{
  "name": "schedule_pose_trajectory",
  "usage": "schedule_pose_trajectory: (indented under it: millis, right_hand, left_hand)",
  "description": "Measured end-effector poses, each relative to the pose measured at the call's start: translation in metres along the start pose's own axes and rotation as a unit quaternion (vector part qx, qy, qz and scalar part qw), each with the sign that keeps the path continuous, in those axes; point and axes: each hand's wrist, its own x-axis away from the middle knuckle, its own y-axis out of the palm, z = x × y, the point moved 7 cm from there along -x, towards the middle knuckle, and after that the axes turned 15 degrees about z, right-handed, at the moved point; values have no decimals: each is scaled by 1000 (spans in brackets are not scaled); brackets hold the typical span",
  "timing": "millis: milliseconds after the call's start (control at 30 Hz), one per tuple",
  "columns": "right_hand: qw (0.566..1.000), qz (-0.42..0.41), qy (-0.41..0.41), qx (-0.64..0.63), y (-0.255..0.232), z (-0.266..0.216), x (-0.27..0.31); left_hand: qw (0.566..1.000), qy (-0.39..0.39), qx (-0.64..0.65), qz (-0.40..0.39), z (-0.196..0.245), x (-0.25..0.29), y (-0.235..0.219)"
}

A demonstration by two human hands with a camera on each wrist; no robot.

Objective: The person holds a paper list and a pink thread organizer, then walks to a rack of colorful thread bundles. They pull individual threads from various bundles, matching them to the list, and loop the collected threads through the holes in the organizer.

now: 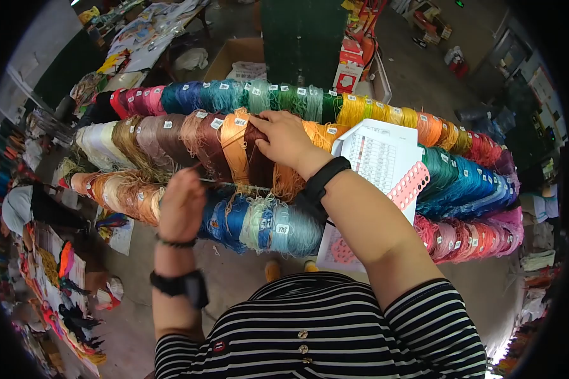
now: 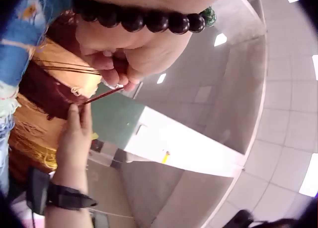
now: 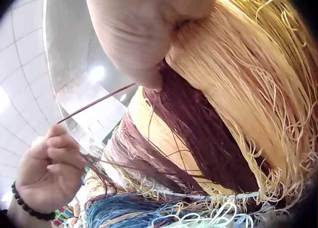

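A taut dark maroon thread (image 3: 97, 102) runs between my two hands over the rows of skeins. My left hand (image 1: 183, 197) pinches one end of it, with the fingers curled, and is blurred in the head view; thin strands also trail from it in the right wrist view. At the top of a dark maroon skein (image 3: 198, 123), my right hand (image 1: 287, 139) pinches the other end between thumb and finger, clearest in the left wrist view. Orange-tan skeins (image 1: 235, 151) hang on both sides of the maroon one, with white number labels along the top.
More thread skeins in several colours hang in rows to both sides, blue ones (image 1: 224, 218) nearest me. A printed colour chart (image 1: 376, 155) and a pink perforated card (image 1: 409, 186) lie on the skeins at right. Behind stand a cardboard box (image 1: 234, 54) and a green pillar (image 1: 303, 44).
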Motion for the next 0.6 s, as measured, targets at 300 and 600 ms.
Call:
schedule_pose_trajectory:
  millis: [300,600]
  right_hand:
    - [1000,6,19,-22,3,6,-2]
    - [996,-30,4,-79,0,-2,-11]
  left_hand:
    - [917,244,298,104,241,208,-298]
    - [831,326,77,444,220,398,-366]
